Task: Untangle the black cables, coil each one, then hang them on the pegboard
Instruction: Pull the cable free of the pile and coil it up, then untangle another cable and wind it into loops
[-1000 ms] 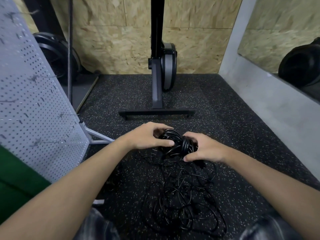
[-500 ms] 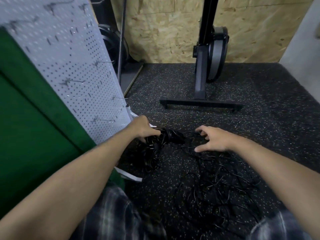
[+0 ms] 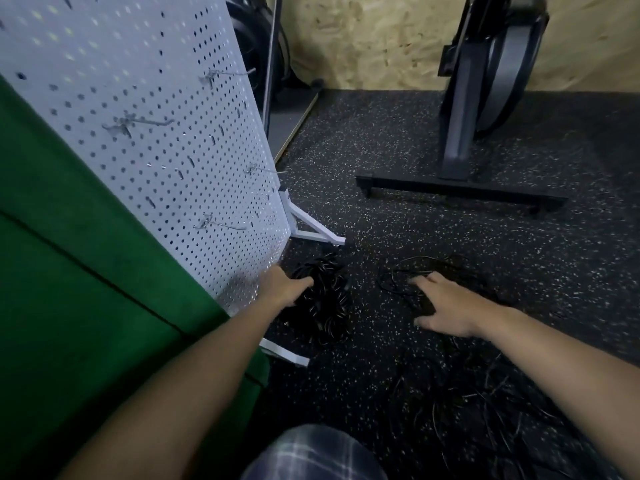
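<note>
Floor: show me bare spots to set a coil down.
Bare floor between the coiled bundle in the left hand and the right hand; a wider patch between the pegboard foot and the machine's base bar. Crowded: loose cables under and below the right hand.

your left hand [image 3: 287,289] grips the coiled bundle [image 3: 327,299], your right hand [image 3: 446,311] lies spread over loose cable [image 3: 405,271]
the bundle sits on the speckled floor [image 3: 415,220] just beside the white foot [image 3: 311,233] of the pegboard [image 3: 156,140]. the pegboard fills 10 o'clock, metal hooks [image 3: 138,123] sticking out, with a green surface [image 3: 69,271] at 8. your right fingers are straight, tips touching thin loops. more tangled cable [image 3: 485,410] lies at 5 o'clock; a black machine stand [image 3: 460,188] is at 1.
</note>
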`<state>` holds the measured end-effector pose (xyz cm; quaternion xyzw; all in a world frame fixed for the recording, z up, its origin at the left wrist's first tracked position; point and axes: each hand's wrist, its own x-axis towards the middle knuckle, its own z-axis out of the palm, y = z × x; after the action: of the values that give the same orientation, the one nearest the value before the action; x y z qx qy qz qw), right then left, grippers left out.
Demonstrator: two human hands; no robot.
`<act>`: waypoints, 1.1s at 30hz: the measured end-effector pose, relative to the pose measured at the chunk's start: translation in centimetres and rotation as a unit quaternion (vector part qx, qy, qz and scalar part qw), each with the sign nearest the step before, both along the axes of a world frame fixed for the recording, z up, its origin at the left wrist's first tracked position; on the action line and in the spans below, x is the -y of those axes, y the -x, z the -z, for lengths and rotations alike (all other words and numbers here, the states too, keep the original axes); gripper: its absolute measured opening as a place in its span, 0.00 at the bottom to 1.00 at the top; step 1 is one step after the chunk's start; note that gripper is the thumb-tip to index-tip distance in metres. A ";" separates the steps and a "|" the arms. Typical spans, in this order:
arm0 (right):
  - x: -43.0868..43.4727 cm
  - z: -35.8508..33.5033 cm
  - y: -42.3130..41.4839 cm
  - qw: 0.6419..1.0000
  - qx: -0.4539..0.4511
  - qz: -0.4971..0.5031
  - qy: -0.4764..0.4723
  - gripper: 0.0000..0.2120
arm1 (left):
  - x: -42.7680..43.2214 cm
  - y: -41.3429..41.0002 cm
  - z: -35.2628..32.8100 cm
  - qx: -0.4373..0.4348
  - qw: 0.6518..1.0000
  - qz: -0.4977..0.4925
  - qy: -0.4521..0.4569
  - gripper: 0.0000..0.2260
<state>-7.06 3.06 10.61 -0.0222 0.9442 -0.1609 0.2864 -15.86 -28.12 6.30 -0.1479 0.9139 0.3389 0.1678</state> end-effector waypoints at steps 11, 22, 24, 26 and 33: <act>0.2 6.8 -0.8 0.999 0.018 0.003 0.037 0.33 | 0.8 1.3 8.4 -0.027 0.990 0.036 0.134 0.25; 0.3 2.3 -2.4 0.997 -0.058 0.039 0.020 0.31 | -4.4 0.1 0.6 -0.070 0.945 0.299 0.112 0.29; 0.1 0.5 -3.3 0.996 -0.068 0.053 0.022 0.31 | -6.0 0.1 -2.1 -0.064 0.931 0.347 0.092 0.29; -0.2 -1.1 -4.3 0.994 -0.078 0.069 0.021 0.31 | -7.5 -0.3 -4.9 -0.047 0.918 0.382 0.096 0.30; -3.2 -5.8 -8.8 0.983 -0.130 0.124 0.040 0.29 | -14.3 -3.7 -13.2 -0.030 0.831 0.518 0.201 0.24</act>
<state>1.77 6.27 16.42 0.0625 0.9618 -0.2282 0.1380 -12.13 -13.87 19.54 0.3265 0.9091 0.0152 0.2581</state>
